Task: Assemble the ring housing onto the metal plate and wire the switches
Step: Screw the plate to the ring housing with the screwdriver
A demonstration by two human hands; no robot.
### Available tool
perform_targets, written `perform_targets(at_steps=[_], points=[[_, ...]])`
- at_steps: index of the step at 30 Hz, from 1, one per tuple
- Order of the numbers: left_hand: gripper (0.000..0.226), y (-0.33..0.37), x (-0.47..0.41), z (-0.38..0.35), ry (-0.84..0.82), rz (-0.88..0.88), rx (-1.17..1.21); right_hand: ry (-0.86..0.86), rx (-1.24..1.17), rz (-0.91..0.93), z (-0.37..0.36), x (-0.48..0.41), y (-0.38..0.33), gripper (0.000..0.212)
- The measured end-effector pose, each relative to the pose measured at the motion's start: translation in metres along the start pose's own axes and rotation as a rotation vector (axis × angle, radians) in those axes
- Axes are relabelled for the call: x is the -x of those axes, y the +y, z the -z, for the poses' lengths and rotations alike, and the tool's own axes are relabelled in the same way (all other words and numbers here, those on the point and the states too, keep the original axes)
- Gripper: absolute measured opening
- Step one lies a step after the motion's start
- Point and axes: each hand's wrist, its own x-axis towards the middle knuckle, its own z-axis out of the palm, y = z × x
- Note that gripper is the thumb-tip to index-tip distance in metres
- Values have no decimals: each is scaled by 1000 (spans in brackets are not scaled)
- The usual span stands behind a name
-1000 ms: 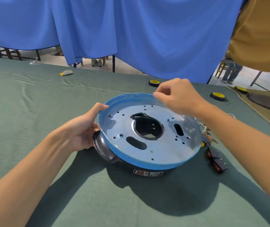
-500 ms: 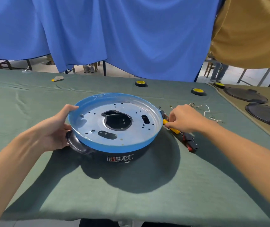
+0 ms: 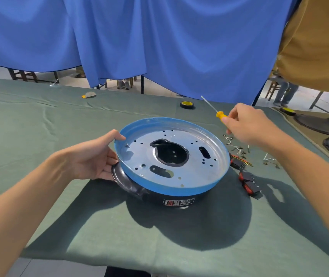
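Note:
A round metal plate [image 3: 193, 168] with a blue film-covered rim sits on top of the black ring housing [image 3: 127, 184] in the middle of the table. My left hand [image 3: 95, 156] grips the plate's left rim, thumb on top, fingers by the housing's handle. My right hand [image 3: 247, 124] is raised to the right of the plate and holds a small yellow-handled screwdriver [image 3: 220, 114], its shaft pointing up and left. Red and black switches [image 3: 248, 181] and loose white wires [image 3: 237, 148] lie on the cloth right of the housing.
A green cloth [image 3: 39, 136] covers the table. A black and yellow tape roll [image 3: 187, 104] lies behind the plate. Black round parts [image 3: 319, 124] lie at the far right. A blue curtain hangs behind; a person in a mustard top stands at the upper right.
My right hand dropped from the plate's far rim to the cloth, picked up the screwdriver and lifted it. My left hand stayed on the rim.

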Motion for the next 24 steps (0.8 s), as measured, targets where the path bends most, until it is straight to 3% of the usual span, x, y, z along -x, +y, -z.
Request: perform_targets(at_steps=[6, 12, 24], points=[[93, 11, -1, 6, -57, 92, -260, -30, -189, 98, -14, 1, -30, 22], [50, 18, 0, 5, -44, 140, -488, -8, -314, 193, -31, 5, -58, 19], [41, 22, -3, 9, 101, 39, -610, 8, -415, 340, -38, 15, -84, 14]])
